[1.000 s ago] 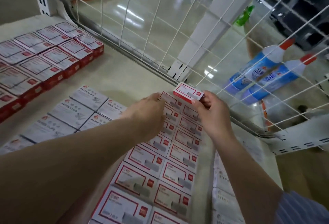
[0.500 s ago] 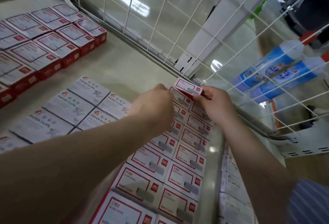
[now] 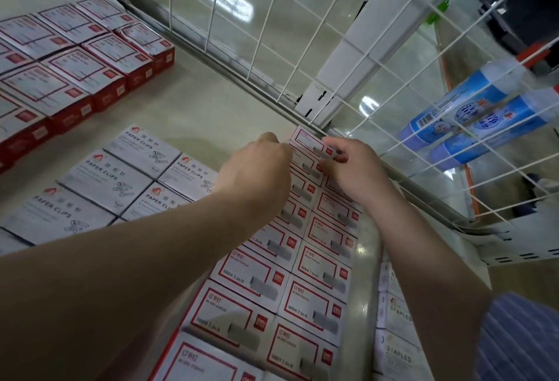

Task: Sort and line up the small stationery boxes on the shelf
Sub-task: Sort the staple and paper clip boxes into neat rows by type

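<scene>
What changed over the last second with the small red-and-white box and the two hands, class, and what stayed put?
The right hand has lowered the small staple box from above the stack to the far end of the staple rows, by the wire grid, and still pinches it. The left hand stays at the rows' far end. The paper clip boxes and red boxes lie unmoved.

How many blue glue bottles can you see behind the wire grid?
2, both at the right behind the grid, lying side by side: the upper bottle and the lower bottle just beneath it. More may lie beyond the frame edge.
</scene>
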### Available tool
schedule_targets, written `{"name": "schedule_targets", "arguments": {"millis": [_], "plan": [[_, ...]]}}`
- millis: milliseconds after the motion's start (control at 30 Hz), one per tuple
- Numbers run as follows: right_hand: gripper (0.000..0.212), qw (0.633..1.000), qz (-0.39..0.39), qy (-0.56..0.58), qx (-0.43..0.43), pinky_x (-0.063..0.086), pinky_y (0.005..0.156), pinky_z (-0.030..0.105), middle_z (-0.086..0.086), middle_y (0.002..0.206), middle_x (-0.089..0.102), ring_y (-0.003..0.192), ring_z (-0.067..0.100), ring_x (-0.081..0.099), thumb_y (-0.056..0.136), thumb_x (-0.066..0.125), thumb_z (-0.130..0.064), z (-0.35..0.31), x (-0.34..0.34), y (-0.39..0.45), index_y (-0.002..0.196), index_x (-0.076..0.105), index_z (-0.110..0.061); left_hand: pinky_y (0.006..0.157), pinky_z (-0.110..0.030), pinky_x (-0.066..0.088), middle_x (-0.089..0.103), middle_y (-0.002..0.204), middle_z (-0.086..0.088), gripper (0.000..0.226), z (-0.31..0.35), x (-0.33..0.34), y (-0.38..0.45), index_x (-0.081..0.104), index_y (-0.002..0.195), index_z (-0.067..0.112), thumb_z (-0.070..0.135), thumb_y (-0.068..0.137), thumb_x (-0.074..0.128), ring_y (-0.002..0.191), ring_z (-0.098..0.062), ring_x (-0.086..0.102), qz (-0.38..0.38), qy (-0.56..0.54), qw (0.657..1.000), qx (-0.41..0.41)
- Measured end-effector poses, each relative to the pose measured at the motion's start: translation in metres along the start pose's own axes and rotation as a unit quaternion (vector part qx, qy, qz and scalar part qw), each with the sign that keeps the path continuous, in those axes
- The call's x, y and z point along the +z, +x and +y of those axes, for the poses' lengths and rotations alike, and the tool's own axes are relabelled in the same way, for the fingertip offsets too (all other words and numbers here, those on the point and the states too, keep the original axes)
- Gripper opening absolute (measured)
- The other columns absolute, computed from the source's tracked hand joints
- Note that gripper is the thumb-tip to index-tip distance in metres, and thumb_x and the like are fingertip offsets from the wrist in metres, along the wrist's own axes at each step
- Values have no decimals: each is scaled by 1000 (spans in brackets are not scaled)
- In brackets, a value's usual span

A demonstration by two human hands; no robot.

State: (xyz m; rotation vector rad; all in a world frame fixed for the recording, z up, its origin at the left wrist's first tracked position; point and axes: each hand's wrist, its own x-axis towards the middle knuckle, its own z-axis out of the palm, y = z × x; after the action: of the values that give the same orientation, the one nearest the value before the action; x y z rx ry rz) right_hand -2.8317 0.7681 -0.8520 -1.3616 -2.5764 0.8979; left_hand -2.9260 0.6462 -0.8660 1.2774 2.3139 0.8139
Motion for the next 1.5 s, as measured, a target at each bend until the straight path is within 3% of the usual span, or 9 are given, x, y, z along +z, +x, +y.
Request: {"name": "schedule_targets", "arguments": {"millis": [133,300,533,633,833,1067,1367,1433,1500], "plan": [[44,1000,6,23,-1,39,82,22,-3,125,55,112,12,51,92,56,-17,-3,1,-5,134,48,-21,80,-34,54,51,115,-3,28,-2,1,0,58,119,12,12,96,42,94,-21,58,-4,-4,1000,2],[34,999,4,35,-11,36,64,11,-22,83,47,76,-6,45,91,56,-17,-4,0,-6,125,56,-21,78,-33,55,52,112,-3,26,-3,3,1,60,115,12,12,96,42,92,-21,59,-1,0,1000,7],[42,1000,10,27,-9,39,82,20,-1,126,52,104,7,49,93,54,-17,-1,3,-3,134,48,-21,80,-32,54,53,114,-3,28,-3,2,1,62,116,12,13,96,42,94,-20,59,-2,-4,1000,8],[44,1000,14,26,-2,38,86,23,3,132,48,117,16,49,93,54,-15,1,4,-1,136,46,-21,80,-31,54,52,117,-3,29,-3,2,1,60,119,12,13,96,42,95,-21,60,-11,-4,1000,8],[45,999,33,-4,-18,42,91,29,0,132,49,117,15,49,92,56,-17,6,5,1,135,46,-23,78,-30,55,47,124,-2,32,0,-2,-3,56,126,13,17,97,44,98,-20,58,-21,2,1000,11],[30,993,115,3,-23,37,69,8,-1,117,60,97,5,53,92,54,-17,18,-5,-18,122,58,-14,103,-30,38,42,138,1,41,10,0,-18,44,137,23,20,96,46,127,-18,38,-20,61,994,87],[28,981,183,-13,59,47,89,27,0,116,61,98,9,54,90,52,-5,45,-26,-46,114,62,-17,113,-31,18,33,147,8,44,29,10,-28,38,140,29,27,96,44,139,-15,23,-101,103,975,170],[29,980,184,-15,77,46,83,24,0,110,62,94,9,55,90,53,-7,55,-32,-49,116,62,-15,114,-31,12,29,150,10,47,34,15,-28,32,142,29,27,97,44,141,-14,18,-120,115,971,174],[24,983,165,-17,78,45,68,20,-2,91,61,77,4,54,91,55,-11,64,-35,-50,113,63,-11,114,-32,12,27,151,10,49,39,19,-27,30,144,29,28,97,44,141,-14,17,-130,116,970,170]]}}
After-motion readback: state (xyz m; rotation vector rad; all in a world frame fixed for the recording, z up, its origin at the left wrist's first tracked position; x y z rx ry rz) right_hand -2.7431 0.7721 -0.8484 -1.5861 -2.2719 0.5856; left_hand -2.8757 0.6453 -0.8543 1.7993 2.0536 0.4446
